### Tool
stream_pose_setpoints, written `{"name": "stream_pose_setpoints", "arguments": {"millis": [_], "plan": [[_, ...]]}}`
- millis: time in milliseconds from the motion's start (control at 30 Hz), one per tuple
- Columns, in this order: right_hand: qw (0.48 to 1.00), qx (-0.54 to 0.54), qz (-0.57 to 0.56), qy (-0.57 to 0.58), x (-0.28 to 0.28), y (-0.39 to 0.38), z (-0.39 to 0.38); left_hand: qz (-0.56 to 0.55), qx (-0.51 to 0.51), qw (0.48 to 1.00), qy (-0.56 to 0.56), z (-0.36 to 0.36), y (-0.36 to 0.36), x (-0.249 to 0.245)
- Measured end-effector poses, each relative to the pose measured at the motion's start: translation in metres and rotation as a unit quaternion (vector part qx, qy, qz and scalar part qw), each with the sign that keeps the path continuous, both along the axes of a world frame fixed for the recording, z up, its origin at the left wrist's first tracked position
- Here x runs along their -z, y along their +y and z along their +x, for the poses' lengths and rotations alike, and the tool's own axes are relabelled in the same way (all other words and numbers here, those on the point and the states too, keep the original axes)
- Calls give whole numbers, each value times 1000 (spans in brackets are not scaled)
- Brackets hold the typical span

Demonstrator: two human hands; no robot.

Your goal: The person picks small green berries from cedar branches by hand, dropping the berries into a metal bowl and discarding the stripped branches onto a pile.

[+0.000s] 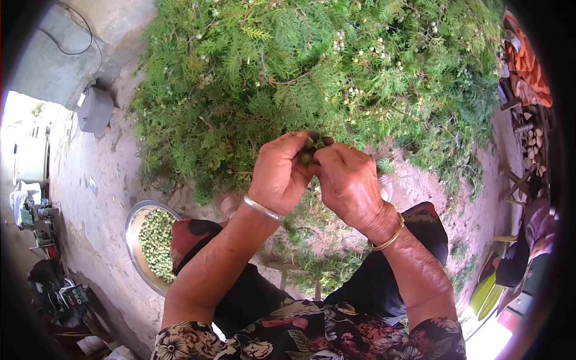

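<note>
My left hand (277, 173), with a silver bangle at its wrist, is closed around several small round green cones (306, 158) at the centre of the view. Close against it, my right hand (353, 187) pinches at the same cluster; its fingertips hide what exactly lies between them. A gold-coloured bangle circles the right wrist. Just beyond both hands rises a large heap of green conifer branches (288, 72) dotted with pale cones. By my left knee stands a metal basin (133, 237) holding many loose green cones (157, 243).
Loose sprigs (324, 264) litter the ground between my legs. A grey box-like object (95, 111) stands at the left by the wall. Stacked firewood (533, 144) and an orange cloth (529, 60) are at the right. Dark bags (54, 291) lie at lower left.
</note>
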State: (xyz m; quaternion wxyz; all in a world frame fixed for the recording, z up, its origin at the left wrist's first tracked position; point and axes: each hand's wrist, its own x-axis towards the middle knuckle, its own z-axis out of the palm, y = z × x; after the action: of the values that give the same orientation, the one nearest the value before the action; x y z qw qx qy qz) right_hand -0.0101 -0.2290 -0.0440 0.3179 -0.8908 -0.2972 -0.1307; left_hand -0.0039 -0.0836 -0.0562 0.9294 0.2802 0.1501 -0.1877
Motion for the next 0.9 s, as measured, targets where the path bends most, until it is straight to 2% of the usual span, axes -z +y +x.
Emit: {"name": "stream_pose_setpoints", "arguments": {"millis": [67,233,300,333,400,433,500,533,567,600,667,700,767,800,833,900], "plan": [[999,36,31,12,-2,2,-1,21,-7,1000,-5,-2,-2,-2],[999,41,18,14,-1,-3,0,87,-15,996,-28,-5,-5,-9],[999,39,6,19,-2,-3,-1,183,-19,981,-55,-6,-8,-11],[999,49,-10,15,-2,-3,-1,183,-19,981,-55,-7,-10,-9],[998,59,-26,11,-3,-2,-3,383,-3,914,-131,-9,-13,-6],[997,64,-28,13,-5,-2,-4,383,-3,914,-130,-9,-13,-7],[997,69,-30,17,-9,-4,-4,310,-26,943,-118,-9,-13,-9],[994,28,53,94,-12,-7,-2,310,-24,943,-118,-8,-12,-9],[976,-14,134,169,-16,-10,0,214,-19,972,-95,-7,-9,-8],[976,-13,133,169,-22,-13,0,115,-15,991,-71,-6,-6,-8],[910,-23,252,329,-33,-18,0,94,-28,994,-52,-2,-1,-6],[910,-23,252,329,-30,-19,1,75,-41,996,-34,1,2,-6],[894,73,325,300,-21,-23,9,43,-16,998,-40,3,9,-6],[909,122,271,292,-20,-27,13,37,-1,998,-44,3,9,-10],[909,125,272,291,-23,-27,13,31,16,998,-48,4,8,-12],[827,112,369,408,-31,-25,13,34,44,995,-77,1,9,-11]]}}
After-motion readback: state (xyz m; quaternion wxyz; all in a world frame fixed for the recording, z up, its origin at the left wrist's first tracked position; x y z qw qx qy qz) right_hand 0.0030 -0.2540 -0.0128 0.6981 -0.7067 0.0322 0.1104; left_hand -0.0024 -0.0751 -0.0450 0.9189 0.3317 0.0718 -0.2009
